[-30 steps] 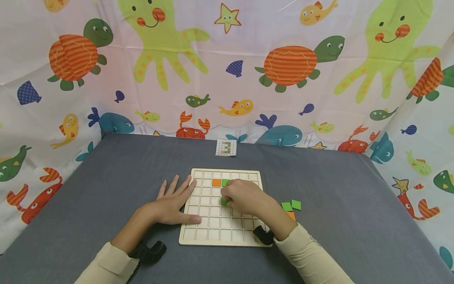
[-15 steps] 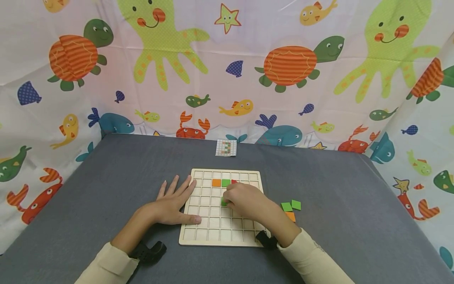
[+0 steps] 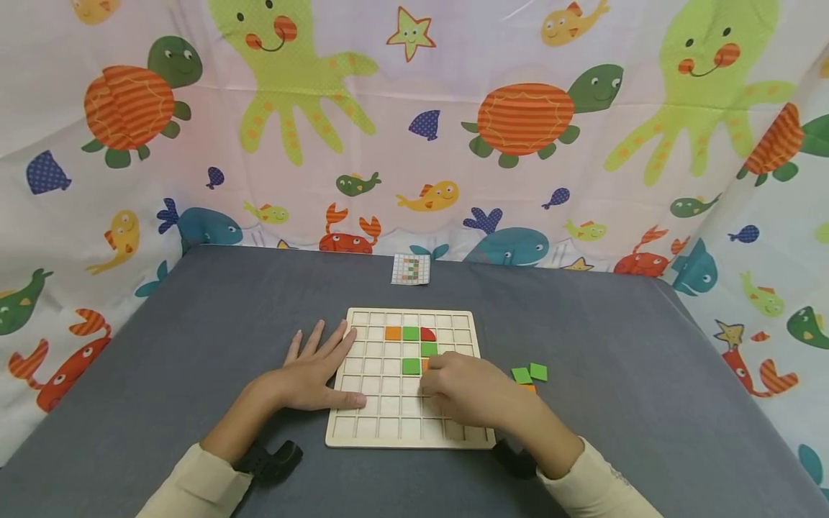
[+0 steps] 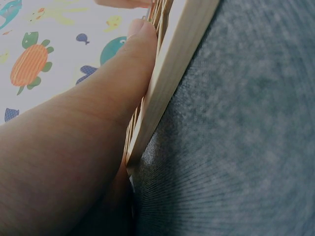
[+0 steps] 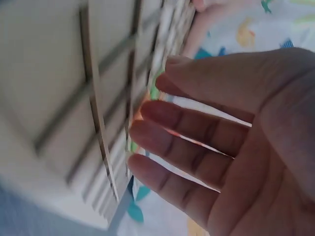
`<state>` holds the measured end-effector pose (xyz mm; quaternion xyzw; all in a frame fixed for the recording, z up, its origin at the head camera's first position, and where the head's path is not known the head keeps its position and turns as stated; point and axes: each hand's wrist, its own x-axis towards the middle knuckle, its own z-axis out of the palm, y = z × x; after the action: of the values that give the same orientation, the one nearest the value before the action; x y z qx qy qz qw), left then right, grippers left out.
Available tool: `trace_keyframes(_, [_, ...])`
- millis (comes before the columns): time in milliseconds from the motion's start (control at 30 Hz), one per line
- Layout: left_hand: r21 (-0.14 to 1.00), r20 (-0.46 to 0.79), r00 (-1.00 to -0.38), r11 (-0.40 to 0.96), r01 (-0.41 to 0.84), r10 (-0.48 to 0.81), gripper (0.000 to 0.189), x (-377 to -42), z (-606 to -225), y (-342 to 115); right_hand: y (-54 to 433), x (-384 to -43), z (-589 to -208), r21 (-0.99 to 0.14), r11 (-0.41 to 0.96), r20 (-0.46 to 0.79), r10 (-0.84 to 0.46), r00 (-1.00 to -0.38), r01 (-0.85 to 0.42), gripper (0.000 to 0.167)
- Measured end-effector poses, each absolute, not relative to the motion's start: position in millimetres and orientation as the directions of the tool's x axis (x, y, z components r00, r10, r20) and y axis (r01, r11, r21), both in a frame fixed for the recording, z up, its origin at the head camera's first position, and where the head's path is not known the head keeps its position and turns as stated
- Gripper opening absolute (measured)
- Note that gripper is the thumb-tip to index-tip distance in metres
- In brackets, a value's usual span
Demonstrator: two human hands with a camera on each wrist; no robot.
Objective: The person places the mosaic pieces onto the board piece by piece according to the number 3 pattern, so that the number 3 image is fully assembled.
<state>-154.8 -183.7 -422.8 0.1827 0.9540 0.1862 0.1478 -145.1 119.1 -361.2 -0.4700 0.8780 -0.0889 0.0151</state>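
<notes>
A pale wooden grid board (image 3: 378,428) lies on the table. My left hand (image 3: 317,378) rests on its left edge, fingers spread and thumb over the squares. In the board's upper part sit an orange tile (image 3: 393,333), a green tile (image 3: 411,333) and a red round-cornered tile (image 3: 427,334) in a row. Below the red one is another green tile (image 3: 429,350). Lower still lies a third green tile (image 3: 411,366), beside an orange tile (image 3: 424,365) partly hidden by my right hand (image 3: 473,392). In the right wrist view the right fingers (image 5: 162,140) are loosely bent, with nothing between them and the thumb.
Loose green tiles (image 3: 521,375) lie right of the board, with an orange tile (image 3: 529,388) partly behind my right forearm. A small card (image 3: 411,269) printed with a coloured grid pattern lies at the table's back edge. A sea-animal curtain (image 3: 291,194) hangs behind.
My right hand has drawn back towards the lower right, uncovering the red tile, the green tile below it and part of an orange tile. The left hand stays in place.
</notes>
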Motion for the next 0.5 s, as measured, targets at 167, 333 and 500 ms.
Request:
trace_keyframes(167, [0.409, -0.215, -0.885, 0.861, 0.303, 0.414, 0.125, -156, -424, -186, 146, -156, -347, -0.221, 0.647, -0.033, -0.753, -0.657, -0.73, 0.015])
trace_keyframes(333, [0.407, -0.211, -0.887, 0.862, 0.302, 0.41, 0.125, -156, -425, -185, 177, -169, -333, -0.167, 0.853, -0.256, -0.523, -0.813, -0.495, 0.01])
trace_keyframes(500, [0.394, -0.216, -0.889, 0.869, 0.299, 0.404, 0.125, -157, -425, -185, 203, -180, -331, -0.074, 0.937, -0.315, -0.347, -0.883, -0.342, 0.011])
